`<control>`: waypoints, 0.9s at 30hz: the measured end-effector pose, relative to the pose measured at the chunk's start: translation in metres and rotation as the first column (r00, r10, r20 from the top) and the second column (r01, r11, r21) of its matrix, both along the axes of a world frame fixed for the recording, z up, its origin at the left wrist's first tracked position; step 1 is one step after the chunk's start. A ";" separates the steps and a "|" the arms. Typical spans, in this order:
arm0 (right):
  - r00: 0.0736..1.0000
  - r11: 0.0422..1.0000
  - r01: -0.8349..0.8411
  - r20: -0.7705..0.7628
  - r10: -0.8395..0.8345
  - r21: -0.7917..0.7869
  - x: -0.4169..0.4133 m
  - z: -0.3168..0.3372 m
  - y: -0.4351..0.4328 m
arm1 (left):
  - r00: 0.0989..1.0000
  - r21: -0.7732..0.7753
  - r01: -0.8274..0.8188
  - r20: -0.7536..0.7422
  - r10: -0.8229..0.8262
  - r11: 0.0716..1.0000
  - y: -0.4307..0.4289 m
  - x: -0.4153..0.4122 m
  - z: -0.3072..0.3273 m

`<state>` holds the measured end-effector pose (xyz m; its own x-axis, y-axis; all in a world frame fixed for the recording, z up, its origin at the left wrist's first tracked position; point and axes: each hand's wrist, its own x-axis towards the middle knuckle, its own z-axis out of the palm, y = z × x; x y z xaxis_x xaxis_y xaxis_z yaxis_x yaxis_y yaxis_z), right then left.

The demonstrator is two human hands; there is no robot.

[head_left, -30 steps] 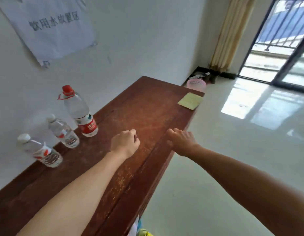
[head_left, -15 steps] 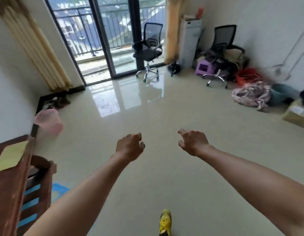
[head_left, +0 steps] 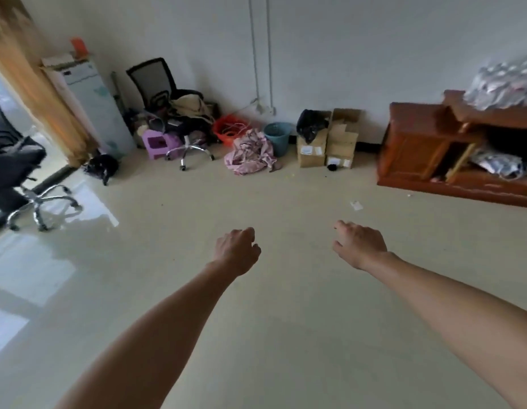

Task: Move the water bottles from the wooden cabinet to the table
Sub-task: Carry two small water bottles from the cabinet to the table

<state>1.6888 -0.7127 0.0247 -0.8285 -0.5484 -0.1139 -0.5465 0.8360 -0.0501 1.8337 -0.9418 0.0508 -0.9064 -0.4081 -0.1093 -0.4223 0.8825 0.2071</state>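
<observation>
Left grip (head_left: 237, 250), right grip (head_left: 359, 246) loosely curled, empty — wooden cabinet (head_left: 416, 149) reddish-brown.

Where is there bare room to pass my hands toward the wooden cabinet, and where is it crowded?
Bare floor runs from the left hand and right hand to the wooden cabinet, broken only by a paper scrap. Crowded: the wall strip, with office chair, pink cloth, blue bin, cardboard boxes.

View turned; wooden cabinet (head_left: 416, 149) appears (far right).
</observation>
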 end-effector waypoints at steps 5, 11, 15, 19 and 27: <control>0.981 0.981 0.192 -0.017 -0.192 -0.006 -0.113 -0.013 0.066 | 0.980 0.007 0.201 0.010 -0.201 0.980 0.040 -0.155 -0.009; 0.958 0.958 0.285 -0.010 -0.285 -0.028 -0.262 -0.018 0.119 | 0.956 -0.008 0.294 0.029 -0.293 0.956 0.094 -0.323 -0.010; 0.942 0.944 0.326 -0.060 -0.329 -0.046 -0.367 0.003 0.156 | 0.941 -0.023 0.336 -0.021 -0.337 0.942 0.123 -0.438 0.008; 0.926 0.929 0.363 -0.086 -0.368 -0.066 -0.467 0.016 0.187 | 0.925 -0.022 0.378 -0.026 -0.378 0.926 0.151 -0.545 0.019; 0.865 0.877 0.471 -0.145 -0.480 -0.090 -0.664 0.008 0.234 | 0.880 -0.039 0.473 -0.033 -0.474 0.880 0.192 -0.782 0.012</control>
